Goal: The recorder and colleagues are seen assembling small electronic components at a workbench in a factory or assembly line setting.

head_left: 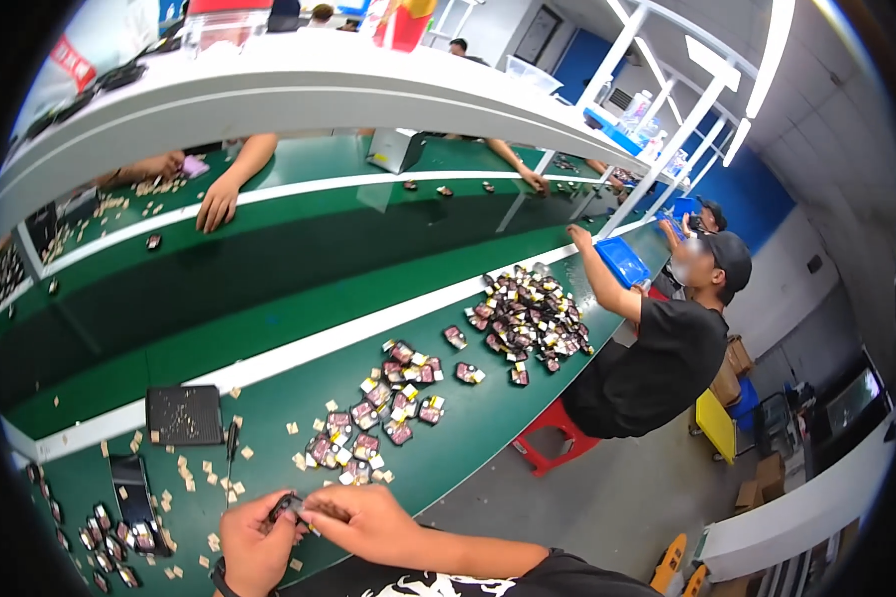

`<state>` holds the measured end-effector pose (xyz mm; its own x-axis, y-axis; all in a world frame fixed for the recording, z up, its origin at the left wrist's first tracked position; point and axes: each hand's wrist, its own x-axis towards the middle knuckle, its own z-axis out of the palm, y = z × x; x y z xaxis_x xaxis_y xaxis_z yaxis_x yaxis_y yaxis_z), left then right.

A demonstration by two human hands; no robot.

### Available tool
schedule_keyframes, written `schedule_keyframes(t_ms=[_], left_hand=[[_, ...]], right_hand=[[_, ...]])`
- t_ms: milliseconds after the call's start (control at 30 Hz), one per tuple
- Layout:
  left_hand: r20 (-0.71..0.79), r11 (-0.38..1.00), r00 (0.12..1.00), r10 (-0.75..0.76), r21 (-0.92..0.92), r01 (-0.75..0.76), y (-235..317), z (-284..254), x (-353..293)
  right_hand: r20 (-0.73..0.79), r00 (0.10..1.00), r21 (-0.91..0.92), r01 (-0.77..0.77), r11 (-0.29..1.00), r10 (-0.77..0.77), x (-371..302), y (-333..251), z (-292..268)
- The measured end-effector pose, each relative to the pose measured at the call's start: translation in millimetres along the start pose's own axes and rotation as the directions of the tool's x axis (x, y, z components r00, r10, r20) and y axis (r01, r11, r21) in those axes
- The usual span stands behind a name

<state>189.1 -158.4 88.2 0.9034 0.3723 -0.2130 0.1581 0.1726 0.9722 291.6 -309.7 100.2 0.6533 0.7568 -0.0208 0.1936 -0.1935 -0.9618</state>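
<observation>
Both hands meet at the 6 o'clock edge of the view, over the near rim of the green counter point(269, 328). The left hand point(252, 542) and the right hand point(360, 517) share one small dark part point(287, 505), which sits between them; the left grip is closed on its lower end, and the right grip pinches it from the 3 o'clock side with thumb and forefinger together. Small tan squares point(201, 476) lie scattered on the counter at 11 o'clock from the hands. A black perforated tray point(184, 414) lies flat further out, at 10 o'clock, with a dark slim tool point(232, 443) just beside its right edge. A black flat device point(130, 488) rests at 9 o'clock, and a row of small dark packaged pieces point(105, 542) lies beyond it toward the rim. A cluster of pink-and-dark pieces point(383, 413) lies at 1 o'clock from the hands, well apart from a larger heap point(533, 313) further along (detail too small to tell). A person in a black shirt point(667, 358) sits beside that heap on a red stool point(553, 438). Another person's hand point(217, 204) rests on the far side of the belt.
</observation>
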Motion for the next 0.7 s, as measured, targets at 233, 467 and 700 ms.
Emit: schedule_keyframes(t_ms=[233, 467, 700], left_hand=[[0.088, 0.960, 0.993, 0.080, 0.263, -0.101, 11.4, 8.9, -2.5], [0.130, 0.975, 0.980, 0.148, 0.147, -0.167, 7.7, 10.4, -10.0], [0.247, 0.995, 0.967, 0.065, 0.057, -0.082, -7.5, 3.1, -10.7]], right_hand=[[-0.069, 0.990, -0.023, 0.122, 0.992, -0.124, -3.0, 14.9, -2.1], [0.031, 0.999, 0.139, 0.001, 0.990, -0.006, -1.6, 15.9, -5.5], [0.025, 0.979, 0.499, -0.187, 0.846, 0.202, 0.2, 33.5, -1.3]])
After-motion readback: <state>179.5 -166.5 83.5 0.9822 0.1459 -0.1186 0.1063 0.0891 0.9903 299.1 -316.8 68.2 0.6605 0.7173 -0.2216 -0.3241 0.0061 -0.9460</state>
